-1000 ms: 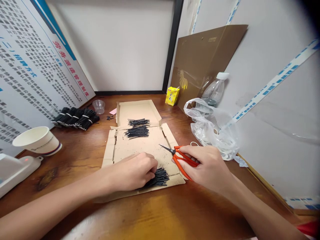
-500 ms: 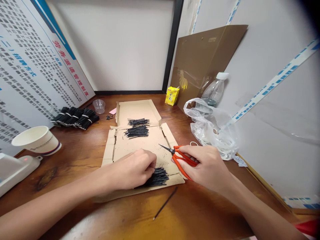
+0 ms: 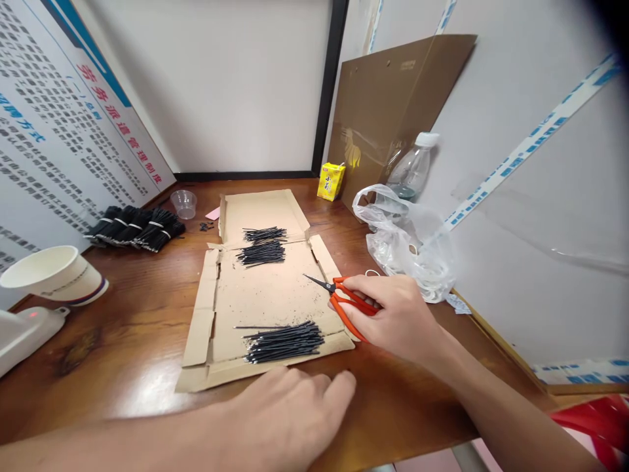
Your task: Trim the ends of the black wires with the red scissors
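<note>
My right hand (image 3: 393,311) is wrapped round the orange handles of small pointed scissors (image 3: 348,299). Their dark blades point up and left over the right side of a flattened cardboard box (image 3: 265,295). At the table's front my left hand (image 3: 299,410) is low, palm down, with its fingers curled. A dark tip of a thin black wire (image 3: 350,372) shows by its fingertips; the rest is hidden under the hand. Just beyond lies a pile of short black wires (image 3: 285,342) on the cardboard's near edge. Two smaller piles of black wires (image 3: 263,252) lie farther back.
Tied black wire bundles (image 3: 135,226), a clear plastic cup (image 3: 184,204) and a paper cup (image 3: 56,275) stand at left, near a white device (image 3: 29,334). At right are a yellow drink carton (image 3: 331,181), a plastic bag (image 3: 413,242) and a bottle (image 3: 413,167).
My left hand has left the near pile and come down toward the table's front, over where a single wire lay. The right hand keeps holding the scissors. The view has shifted slightly.
</note>
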Demonstrator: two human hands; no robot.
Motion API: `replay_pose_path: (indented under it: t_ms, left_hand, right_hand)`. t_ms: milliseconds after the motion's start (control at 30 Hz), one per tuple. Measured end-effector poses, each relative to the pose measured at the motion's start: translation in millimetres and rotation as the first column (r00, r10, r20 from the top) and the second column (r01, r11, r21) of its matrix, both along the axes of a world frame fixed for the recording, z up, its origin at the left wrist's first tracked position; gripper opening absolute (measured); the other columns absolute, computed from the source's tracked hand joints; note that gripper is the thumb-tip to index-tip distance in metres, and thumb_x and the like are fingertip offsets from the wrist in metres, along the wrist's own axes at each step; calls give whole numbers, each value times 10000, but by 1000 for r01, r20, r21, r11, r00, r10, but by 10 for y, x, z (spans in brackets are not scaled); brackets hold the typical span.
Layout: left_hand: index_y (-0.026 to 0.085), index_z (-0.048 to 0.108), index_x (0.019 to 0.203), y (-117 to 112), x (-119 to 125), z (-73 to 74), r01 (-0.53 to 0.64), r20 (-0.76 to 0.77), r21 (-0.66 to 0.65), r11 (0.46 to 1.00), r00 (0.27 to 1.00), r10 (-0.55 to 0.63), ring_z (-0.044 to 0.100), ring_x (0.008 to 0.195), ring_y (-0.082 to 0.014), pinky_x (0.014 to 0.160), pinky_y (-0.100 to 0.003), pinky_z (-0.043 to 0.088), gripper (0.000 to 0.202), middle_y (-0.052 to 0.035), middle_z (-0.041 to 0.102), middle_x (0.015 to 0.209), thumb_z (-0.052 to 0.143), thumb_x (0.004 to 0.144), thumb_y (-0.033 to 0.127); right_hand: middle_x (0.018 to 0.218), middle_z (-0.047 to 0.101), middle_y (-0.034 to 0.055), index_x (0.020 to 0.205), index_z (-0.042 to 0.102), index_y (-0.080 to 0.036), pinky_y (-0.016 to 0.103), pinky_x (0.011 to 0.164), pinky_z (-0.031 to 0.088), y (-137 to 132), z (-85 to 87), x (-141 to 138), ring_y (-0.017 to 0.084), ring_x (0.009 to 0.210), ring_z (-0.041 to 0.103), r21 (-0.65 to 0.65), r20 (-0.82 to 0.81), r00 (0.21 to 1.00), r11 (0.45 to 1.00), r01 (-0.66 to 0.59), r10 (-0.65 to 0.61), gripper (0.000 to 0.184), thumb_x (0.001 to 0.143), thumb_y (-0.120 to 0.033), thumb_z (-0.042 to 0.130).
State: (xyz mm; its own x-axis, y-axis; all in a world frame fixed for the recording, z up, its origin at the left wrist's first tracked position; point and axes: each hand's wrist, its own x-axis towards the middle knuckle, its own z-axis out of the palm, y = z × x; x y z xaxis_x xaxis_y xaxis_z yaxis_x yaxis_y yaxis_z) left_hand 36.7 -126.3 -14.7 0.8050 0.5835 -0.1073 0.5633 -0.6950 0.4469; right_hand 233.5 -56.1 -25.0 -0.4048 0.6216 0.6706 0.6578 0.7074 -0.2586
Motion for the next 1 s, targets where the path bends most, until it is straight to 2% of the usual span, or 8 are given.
replay_pose_path:
  t_ms: [133,233,400,500,600,700,867,1000]
  left_hand:
    - [155,551,909,72,-29,-113,-103,-23,-48,994,995,102,563,728,-185,633,-291,430,80,-58,609,863,472,898,150]
    - [159,560,849,69,40,-138,-124,-68,-21,992,990,123,571,726,-201,637,-313,447,113,-58,609,855,465,908,171]
    - [122,578,899,28,223,-67,-20,-320,43,999,947,32,588,669,-238,555,-352,470,152,-106,622,876,498,776,82]
    - [104,574,894,15,240,16,59,-388,84,995,921,-22,585,639,-255,483,-342,442,183,-132,621,868,528,718,82]
    - [123,568,836,49,152,137,57,-398,135,989,917,2,564,586,-235,438,-303,372,153,-119,610,799,542,694,73]
    - [139,547,794,160,-4,222,-35,-403,230,972,906,128,523,536,-188,451,-287,324,160,-88,592,748,527,680,28]
    - [156,532,789,349,-242,109,-117,-262,337,934,941,213,489,573,-177,508,-300,304,167,-64,566,745,420,841,42]
    - [166,545,787,392,-316,43,-125,-225,314,941,953,202,474,572,-181,506,-304,254,165,-54,570,755,436,881,88]
  right_hand:
    - [555,637,-21,739,658,-147,239,485,313,5,4,-3,88,431,514,-42,18,1000,999,-5,5,141,828,-210,571]
    - [557,633,-19,751,659,-142,239,489,309,1,5,-3,87,446,516,-52,19,1000,999,-4,5,136,828,-208,569]
    - [538,624,-17,727,650,-154,247,493,309,-12,-7,-17,95,438,511,-70,37,999,998,4,-2,161,837,-222,554]
    - [571,650,-10,733,651,-162,246,496,313,-10,-10,-24,97,451,533,-61,38,999,998,9,-7,168,843,-230,544]
    - [568,647,-20,742,651,-162,242,499,319,-3,-2,-23,89,446,520,-56,22,1000,998,6,-5,159,842,-227,546]
    - [552,628,-19,741,657,-156,245,498,317,-2,11,-20,90,443,508,-59,23,1000,998,7,-6,165,840,-231,548]
    - [504,577,-29,693,648,-164,248,484,296,-6,21,-24,86,422,463,-101,48,999,995,14,-10,199,843,-240,542]
    - [550,620,-13,699,645,-164,246,497,307,0,12,-22,86,441,493,-51,36,999,998,20,-18,193,844,-239,542]
